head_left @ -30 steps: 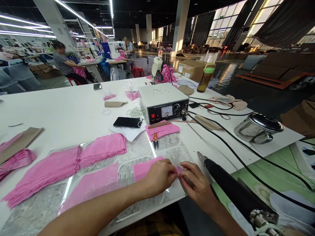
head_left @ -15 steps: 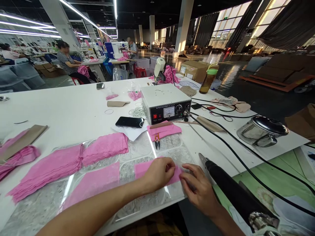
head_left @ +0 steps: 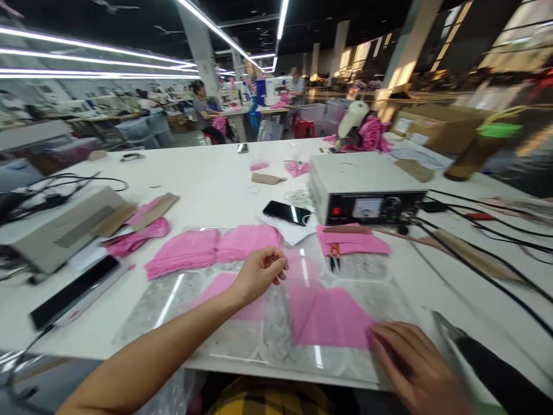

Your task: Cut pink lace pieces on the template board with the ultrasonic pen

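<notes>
My left hand (head_left: 262, 268) hovers over the middle of the clear mat (head_left: 276, 323), fingers curled toward the thumb. Whatever is between them, if anything, I cannot make out; a faint, blurred pink sheet shows just beside the fingertips. At the right edge of a thin pink fabric piece (head_left: 334, 318), my right hand (head_left: 415, 360) has its fingers closed on the corner. Another pink piece (head_left: 250, 305) lies flat under my left forearm. Beyond it are two stacks of pink cut fabric, a left stack (head_left: 184, 253) and a right stack (head_left: 248, 242).
Small thread snips (head_left: 334, 257) rest on folded pink fabric (head_left: 354, 241) before a control box (head_left: 371, 178). A phone (head_left: 286, 212) lies left of it. A black-handled tool (head_left: 496, 363) juts in at right, near my right hand, with cables (head_left: 479, 259) behind. Another phone (head_left: 75, 291) lies left.
The view has swung left. My left hand has lifted and moved away from my right hand, toward the stacks. My right hand has moved onto the pink piece's right edge.
</notes>
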`<action>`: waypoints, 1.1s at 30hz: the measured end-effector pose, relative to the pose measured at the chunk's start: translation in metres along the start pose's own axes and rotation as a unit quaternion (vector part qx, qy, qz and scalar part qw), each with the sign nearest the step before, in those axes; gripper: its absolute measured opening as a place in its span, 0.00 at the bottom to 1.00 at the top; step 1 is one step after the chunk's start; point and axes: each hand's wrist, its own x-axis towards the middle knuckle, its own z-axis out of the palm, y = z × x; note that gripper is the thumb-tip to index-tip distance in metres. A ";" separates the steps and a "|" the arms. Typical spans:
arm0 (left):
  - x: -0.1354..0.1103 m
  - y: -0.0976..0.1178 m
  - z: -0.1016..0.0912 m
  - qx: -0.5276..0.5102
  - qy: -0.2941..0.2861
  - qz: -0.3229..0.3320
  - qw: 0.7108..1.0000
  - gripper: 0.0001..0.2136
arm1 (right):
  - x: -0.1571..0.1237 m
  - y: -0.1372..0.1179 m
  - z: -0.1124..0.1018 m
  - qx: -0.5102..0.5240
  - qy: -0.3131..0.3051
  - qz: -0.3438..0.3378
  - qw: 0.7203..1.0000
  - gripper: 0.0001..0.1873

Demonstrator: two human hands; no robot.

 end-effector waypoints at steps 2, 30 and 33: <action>-0.013 -0.009 -0.023 -0.024 0.048 -0.020 0.998 0.14 | 0.009 0.001 0.004 0.023 0.004 -0.032 0.999 0.08; -0.118 -0.092 -0.085 0.237 0.281 0.116 0.923 0.05 | 0.146 -0.067 0.111 0.098 -0.377 0.093 0.916 0.08; -0.124 -0.099 -0.085 0.288 0.301 0.135 0.899 0.06 | 0.152 -0.072 0.122 0.116 -0.397 0.097 0.905 0.07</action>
